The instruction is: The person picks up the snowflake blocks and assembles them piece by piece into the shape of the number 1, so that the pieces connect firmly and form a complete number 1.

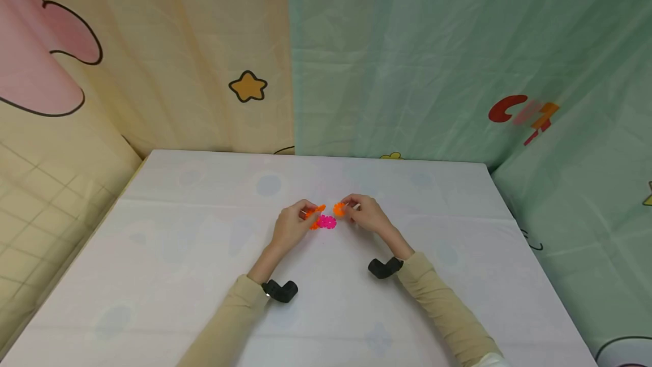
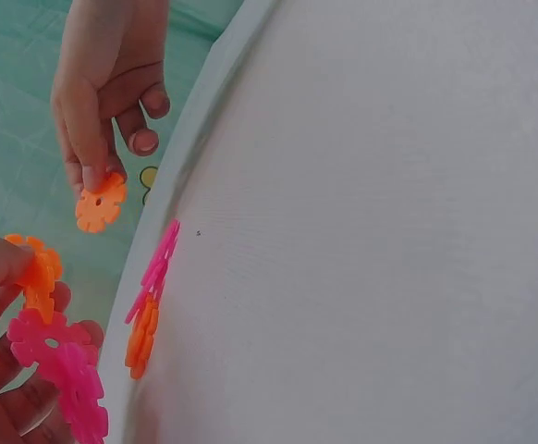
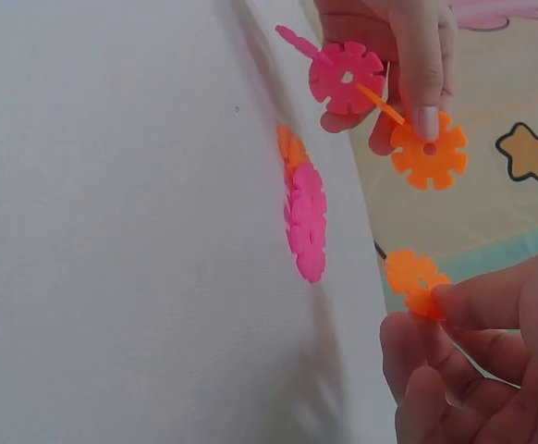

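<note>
My left hand [image 1: 292, 225] pinches an orange notched plastic disc [image 3: 429, 157] between thumb and fingers. Slotted to it is a short chain of orange and pink discs, whose pink disc [image 3: 347, 78] lies across the fingers. Opposite, my right hand [image 1: 370, 217] pinches a loose-edged orange notched disc [image 2: 101, 203] by its rim, a small gap away from the left hand's piece. Below and between both hands, pink discs [image 3: 307, 222] and an orange disc [image 2: 142, 338] rest in a small pile on the table.
A white patterned cloth covers the table [image 1: 326, 299]. Behind its far edge hang a cream curtain [image 1: 204, 44] and a green curtain [image 1: 407, 61]. A black camera mount sits at each wrist, the left one [image 1: 280, 291] close above the cloth.
</note>
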{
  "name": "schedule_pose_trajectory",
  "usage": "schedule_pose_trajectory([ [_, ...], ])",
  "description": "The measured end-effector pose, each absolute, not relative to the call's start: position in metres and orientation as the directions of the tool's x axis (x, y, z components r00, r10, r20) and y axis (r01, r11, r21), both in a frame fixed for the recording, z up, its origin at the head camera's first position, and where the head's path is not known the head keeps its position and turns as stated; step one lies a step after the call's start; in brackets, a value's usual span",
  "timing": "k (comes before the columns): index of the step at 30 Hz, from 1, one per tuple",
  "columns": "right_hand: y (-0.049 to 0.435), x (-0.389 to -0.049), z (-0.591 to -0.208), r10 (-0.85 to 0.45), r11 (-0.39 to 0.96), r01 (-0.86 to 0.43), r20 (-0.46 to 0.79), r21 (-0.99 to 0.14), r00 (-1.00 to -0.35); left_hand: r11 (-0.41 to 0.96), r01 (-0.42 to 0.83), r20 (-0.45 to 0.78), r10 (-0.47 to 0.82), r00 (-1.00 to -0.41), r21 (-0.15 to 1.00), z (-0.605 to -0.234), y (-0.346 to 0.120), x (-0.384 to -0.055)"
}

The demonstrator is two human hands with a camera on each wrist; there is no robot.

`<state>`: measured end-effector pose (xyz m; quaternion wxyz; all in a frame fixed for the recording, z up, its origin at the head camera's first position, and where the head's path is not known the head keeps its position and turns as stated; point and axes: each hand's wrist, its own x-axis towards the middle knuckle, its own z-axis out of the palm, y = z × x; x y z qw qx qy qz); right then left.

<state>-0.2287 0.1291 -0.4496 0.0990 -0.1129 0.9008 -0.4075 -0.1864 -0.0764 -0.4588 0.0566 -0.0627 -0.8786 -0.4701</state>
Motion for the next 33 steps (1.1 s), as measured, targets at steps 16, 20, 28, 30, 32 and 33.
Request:
schedule_pose_trajectory([
  [16,0.124,-0.221,-0.438,-0.258,0.536,-0.16,0.019,-0.829,-0.966,0.54,0.161,0.164,0.043,-0.986,0.826,-0.464,-0.069,-0.188],
  [20,0.122,-0.22,-0.435,-0.255,0.508,-0.17,0.041,-0.844,-0.966,0.531,0.17,0.179,0.035,-0.983,0.83,-0.463,-0.068,-0.188],
  [28,0.121,-0.218,-0.431,-0.248,0.49,-0.174,0.055,-0.854,-0.967,0.51,0.2,0.214,0.032,-0.976,0.837,-0.462,-0.066,-0.187],
  [30,0.121,-0.217,-0.43,-0.249,0.485,-0.175,0.057,-0.857,-0.967,0.505,0.208,0.221,0.035,-0.975,0.837,-0.461,-0.065,-0.187],
  [32,0.12,-0.217,-0.43,-0.247,0.483,-0.173,0.056,-0.858,-0.967,0.503,0.217,0.228,0.04,-0.973,0.837,-0.461,-0.064,-0.186],
  [33,0.12,-0.216,-0.429,-0.244,0.481,-0.171,0.055,-0.86,-0.968,0.504,0.222,0.232,0.044,-0.972,0.835,-0.461,-0.064,-0.186],
])
